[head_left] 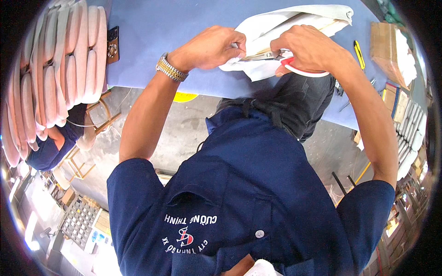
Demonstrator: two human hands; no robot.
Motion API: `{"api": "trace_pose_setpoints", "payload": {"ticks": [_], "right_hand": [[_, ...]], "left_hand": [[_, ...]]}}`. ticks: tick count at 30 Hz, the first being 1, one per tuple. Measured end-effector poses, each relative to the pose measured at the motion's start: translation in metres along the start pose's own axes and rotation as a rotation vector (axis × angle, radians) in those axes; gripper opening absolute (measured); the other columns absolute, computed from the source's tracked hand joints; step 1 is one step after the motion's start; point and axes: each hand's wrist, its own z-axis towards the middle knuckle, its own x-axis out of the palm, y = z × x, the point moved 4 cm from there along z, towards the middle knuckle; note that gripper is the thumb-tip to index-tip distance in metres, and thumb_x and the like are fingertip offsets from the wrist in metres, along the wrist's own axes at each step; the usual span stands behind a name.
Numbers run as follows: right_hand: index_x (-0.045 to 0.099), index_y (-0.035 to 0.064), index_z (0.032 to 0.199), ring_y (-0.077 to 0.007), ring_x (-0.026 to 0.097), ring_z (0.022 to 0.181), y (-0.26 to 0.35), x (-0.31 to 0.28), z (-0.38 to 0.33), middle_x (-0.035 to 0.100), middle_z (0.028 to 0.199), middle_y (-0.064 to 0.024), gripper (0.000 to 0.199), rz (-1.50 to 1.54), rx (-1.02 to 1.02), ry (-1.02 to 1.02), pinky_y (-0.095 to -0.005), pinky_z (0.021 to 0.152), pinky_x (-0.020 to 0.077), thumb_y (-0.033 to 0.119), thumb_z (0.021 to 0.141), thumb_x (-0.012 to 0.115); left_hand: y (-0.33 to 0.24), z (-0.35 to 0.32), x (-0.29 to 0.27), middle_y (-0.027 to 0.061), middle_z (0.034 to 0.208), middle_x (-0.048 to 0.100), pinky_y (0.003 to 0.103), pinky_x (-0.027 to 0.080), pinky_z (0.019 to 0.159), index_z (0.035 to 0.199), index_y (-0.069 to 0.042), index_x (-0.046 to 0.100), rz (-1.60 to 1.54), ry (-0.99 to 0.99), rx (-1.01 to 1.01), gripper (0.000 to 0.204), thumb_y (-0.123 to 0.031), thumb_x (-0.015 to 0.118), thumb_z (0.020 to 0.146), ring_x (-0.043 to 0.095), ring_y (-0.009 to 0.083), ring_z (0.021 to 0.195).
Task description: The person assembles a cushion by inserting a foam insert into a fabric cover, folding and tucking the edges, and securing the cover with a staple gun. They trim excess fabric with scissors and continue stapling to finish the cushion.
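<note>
— What do we see at the blue table (152,27)?

— We see a person in a dark blue shirt (248,184) cutting white cloth (276,27). The right hand (308,46) grips a pair of scissors (281,59), fingers through the red and white handles, with the steel blades pointing left into the edge of the cloth. The left hand (209,46), a metal watch (171,69) at its wrist, pinches the cloth just beside the blade tips.

— And where does the cloth lie?

— We find it on the far part of the table, folded in loose layers between and beyond the two hands, its near edge caught between finger and blade.

— What else is about?

— On the left we see a stack of pink padded pieces (60,64) standing on edge, and beside it a small dark block (113,43) on the table. On the right lie a yellow utility knife (359,53) and a brown cardboard box (386,43). Further right we make out a row of pale flat pieces (412,133). Another person in dark blue (50,147) shows low at the left, beneath the pink stack.
</note>
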Motion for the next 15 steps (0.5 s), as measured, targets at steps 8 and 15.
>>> {"api": "trace_pose_setpoints", "payload": {"ticks": [8, 15], "right_hand": [[0.078, 0.0101, 0.106, -0.0375, 0.072, 0.096, 0.002, -0.002, -0.004, 0.076, 0.096, -0.0189, 0.042, -0.056, -0.035, -0.049, -0.0482, 0.085, 0.0554, 0.037, 0.074, 0.087], [0.075, 0.0122, 0.11, -0.0364, 0.071, 0.098, -0.008, -0.002, -0.01, 0.074, 0.099, -0.0156, 0.05, -0.119, -0.044, -0.154, -0.0486, 0.085, 0.0543, 0.044, 0.073, 0.086]], "left_hand": [[0.006, -0.003, -0.002, 0.0109, 0.082, 0.066, 0.035, 0.048, 0.067, 0.099, -0.001, 0.068, -0.144, 0.025, -0.087, 0.019, -0.02, 0.069, 0.098, 0.058, 0.0183, 0.072], [0.009, -0.005, -0.007, -0.0021, 0.083, 0.064, 0.025, 0.045, 0.062, 0.102, -0.003, 0.068, -0.305, 0.049, -0.218, 0.02, -0.023, 0.068, 0.102, 0.05, 0.0065, 0.073]]}}
